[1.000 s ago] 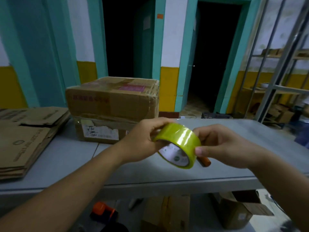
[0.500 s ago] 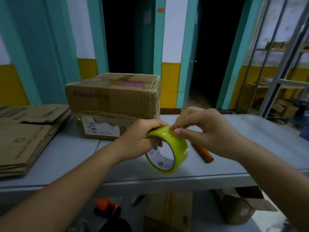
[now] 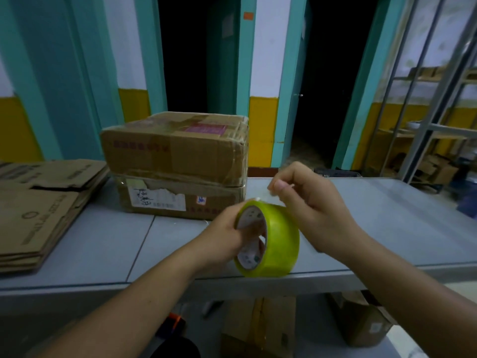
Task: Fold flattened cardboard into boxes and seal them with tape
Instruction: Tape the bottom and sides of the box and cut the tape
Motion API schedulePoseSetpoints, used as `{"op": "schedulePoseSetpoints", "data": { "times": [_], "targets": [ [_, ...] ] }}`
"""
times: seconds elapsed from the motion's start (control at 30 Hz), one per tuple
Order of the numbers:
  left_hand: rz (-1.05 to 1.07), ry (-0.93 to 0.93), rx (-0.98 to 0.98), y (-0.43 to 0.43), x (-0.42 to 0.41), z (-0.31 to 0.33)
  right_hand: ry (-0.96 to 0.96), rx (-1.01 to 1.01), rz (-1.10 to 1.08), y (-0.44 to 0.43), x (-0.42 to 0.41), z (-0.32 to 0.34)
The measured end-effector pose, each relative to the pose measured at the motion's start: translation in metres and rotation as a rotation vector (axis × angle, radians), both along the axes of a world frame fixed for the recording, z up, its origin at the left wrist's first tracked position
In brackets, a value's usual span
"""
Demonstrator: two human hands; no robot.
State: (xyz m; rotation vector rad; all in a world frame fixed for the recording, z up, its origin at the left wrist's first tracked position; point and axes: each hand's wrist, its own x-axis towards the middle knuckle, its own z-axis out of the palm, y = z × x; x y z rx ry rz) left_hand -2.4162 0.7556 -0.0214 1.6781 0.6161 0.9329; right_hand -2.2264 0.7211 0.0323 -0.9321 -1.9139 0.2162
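Observation:
A yellow-green roll of clear tape (image 3: 280,241) hangs above the front edge of the grey table (image 3: 103,244). My left hand (image 3: 227,236) grips the roll with fingers through its core. My right hand (image 3: 309,205) is just above and right of the roll, thumb and forefinger pinched on the loose tape end, which is lifted a little off the roll. A stack of flattened cardboard (image 3: 38,210) lies at the table's left end. Two taped cardboard boxes (image 3: 178,164) stand stacked at the back centre.
Under the table sit an open cardboard box (image 3: 361,324), another carton (image 3: 258,326) and an orange-and-black tool (image 3: 175,321). Metal shelving (image 3: 426,130) with boxes stands at the right. Two dark doorways lie behind the table.
My right hand has lifted from the roll's top, pulling the tape end up. The roll has dropped lower and turned in my left hand. The orange-handled tool on the table is now hidden.

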Motion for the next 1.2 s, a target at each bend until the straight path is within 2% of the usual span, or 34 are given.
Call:
{"op": "schedulePoseSetpoints", "data": {
  "times": [0.13,0.2,0.37,0.47,0.57,0.63,0.77,0.87,0.93,1.0,1.13,1.2],
  "targets": [
    [-0.098,-0.120,-0.591,-0.011,0.007,-0.008,0.372,0.019,-0.031,0.002,-0.005,0.020],
    [-0.156,-0.148,-0.771,-0.012,0.007,-0.009,0.484,0.024,-0.029,0.002,-0.007,0.040],
    [-0.322,-0.177,-0.871,0.002,0.007,-0.010,0.416,0.115,-0.012,0.003,-0.022,0.068],
    [-0.227,-0.124,-0.837,0.003,0.014,-0.005,0.475,0.145,-0.002,0.003,-0.024,0.082],
    [-0.123,-0.067,-0.852,0.002,0.016,-0.006,0.489,0.092,-0.014,0.007,-0.025,0.091],
    [-0.081,-0.035,-0.738,0.005,0.015,-0.008,0.470,0.063,-0.030,0.012,-0.027,0.093],
    [0.131,0.152,-0.008,0.021,0.007,-0.010,0.336,0.083,-0.047,0.017,-0.030,0.100],
    [0.277,0.094,0.387,0.029,0.002,-0.007,0.266,0.082,-0.016,0.019,-0.037,0.104],
    [0.261,0.111,0.572,0.031,-0.004,-0.011,0.269,0.076,-0.013,0.023,-0.042,0.104],
    [0.234,0.123,0.532,0.028,-0.008,-0.016,0.256,0.049,-0.023,0.029,-0.044,0.104],
    [0.160,0.053,0.212,0.022,-0.016,-0.027,0.145,-0.053,-0.063,0.048,-0.044,0.099],
    [0.132,0.058,0.179,0.021,-0.019,-0.030,0.112,-0.081,-0.117,0.060,-0.043,0.092]
  ]
}}
